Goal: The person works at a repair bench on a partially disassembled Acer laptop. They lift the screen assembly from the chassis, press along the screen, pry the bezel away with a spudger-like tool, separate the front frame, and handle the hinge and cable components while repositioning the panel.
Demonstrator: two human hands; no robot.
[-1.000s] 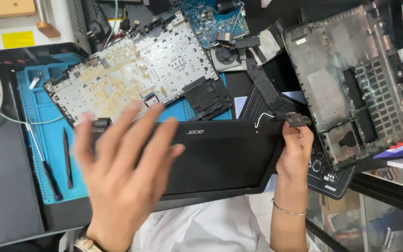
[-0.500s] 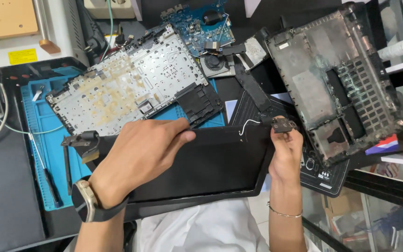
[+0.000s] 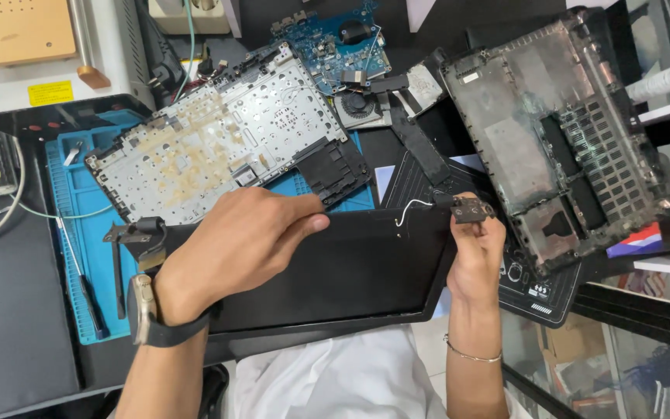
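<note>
- left hand (image 3: 234, 244) palm-down, fingers curled over top edge of matte black laptop lid (image 3: 350, 271)
- right hand (image 3: 476, 252) pinches metal hinge (image 3: 471, 209) at lid corner
- bare metal keyboard frame (image 3: 219, 140) behind

This is an electronics repair workshop, the kind where laptops get stripped down. A dark worktop (image 3: 9, 326) carries a blue silicone repair mat (image 3: 79, 233) with ridged edges and slim black hand tools (image 3: 91, 299) lying on it. Opened laptop parts crowd the space: a bare metal keyboard frame (image 3: 211, 140), a blue circuit board (image 3: 327, 43) beside a small cooling fan (image 3: 360, 105), an emptied bottom case (image 3: 568, 132) and a black screen lid (image 3: 350, 268). Cables (image 3: 1, 209) trail across the left side, and a white power strip (image 3: 184, 12) sits at the back edge.
</note>
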